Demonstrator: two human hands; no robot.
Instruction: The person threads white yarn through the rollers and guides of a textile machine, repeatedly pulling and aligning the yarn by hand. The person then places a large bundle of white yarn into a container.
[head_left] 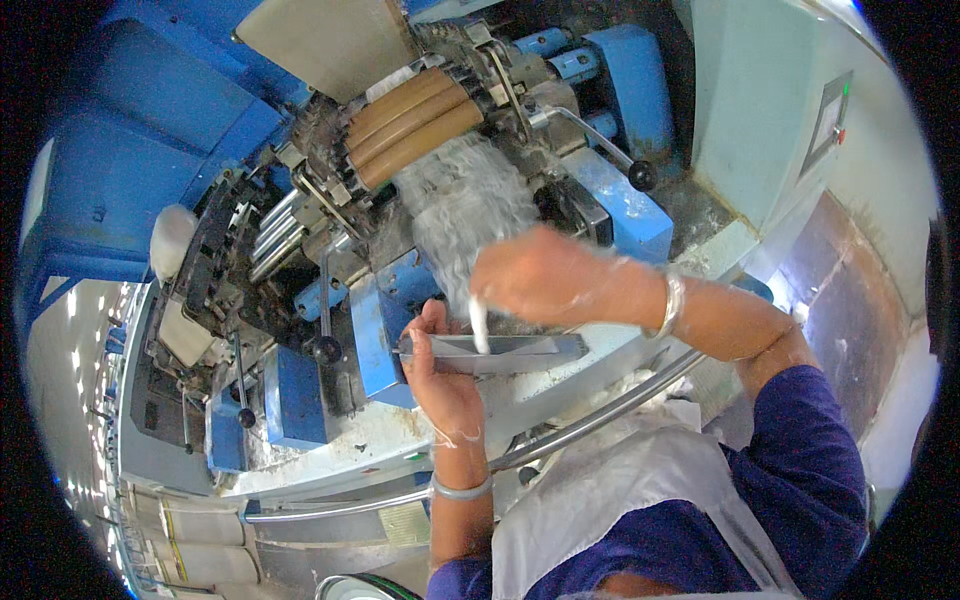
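My left hand (445, 390) has its thumb and fingers closed on the left end of a flat grey metal plate (540, 352) at the front of a blue and grey textile machine. My right hand (540, 278), blurred by motion, is closed in a fist just above the plate. A short white strand of fibre (479, 328) hangs from it, its lower end at the plate. Behind the fist, a wide band of loose white fibre (455, 195) spreads down from the brown rollers (415, 125).
Black-knobbed levers (642, 176) stick out on the right, and another lever (326, 345) hangs left of my hand. A curved metal rail (600, 410) runs along the machine's front. A pale cabinet with a control panel (826, 120) stands at right. A raised cream-coloured cover (325, 45) is at the top.
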